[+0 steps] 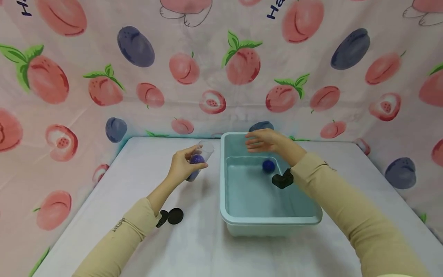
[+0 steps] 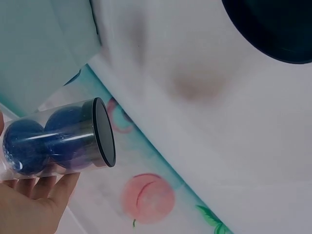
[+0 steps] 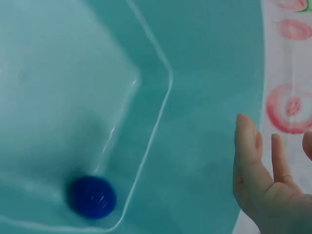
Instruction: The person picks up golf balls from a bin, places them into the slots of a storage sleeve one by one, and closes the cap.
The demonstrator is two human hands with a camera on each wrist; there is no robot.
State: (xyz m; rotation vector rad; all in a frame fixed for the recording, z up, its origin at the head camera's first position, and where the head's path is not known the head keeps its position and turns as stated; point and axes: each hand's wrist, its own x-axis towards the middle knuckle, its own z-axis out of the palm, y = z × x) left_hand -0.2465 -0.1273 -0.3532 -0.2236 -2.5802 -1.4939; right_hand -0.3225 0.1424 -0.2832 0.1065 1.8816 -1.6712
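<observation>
Tilted above the table, a clear plastic cylinder (image 1: 207, 149) is held in my left hand (image 1: 180, 164), thumb and fingers on opposite sides of its wall. Two blue balls (image 2: 67, 135) sit inside it, one behind the other, and a black cap (image 2: 104, 132) closes its lower end. The upper end shows no cap in the head view. My right hand (image 1: 261, 141) is over the far part of a pale blue-green tub (image 1: 271, 221), its fingers extended and holding nothing. A single blue ball (image 1: 268, 166) lies on the tub's floor, below that hand.
A round black lid (image 1: 175, 216) lies flat on the white table (image 1: 199, 254), near the left sleeve. Black wrist devices (image 1: 283, 179) sit at the cuffs. Behind the table hangs a fruit-patterned cloth (image 1: 214, 50). The tub's raised rim stands right of the left hand.
</observation>
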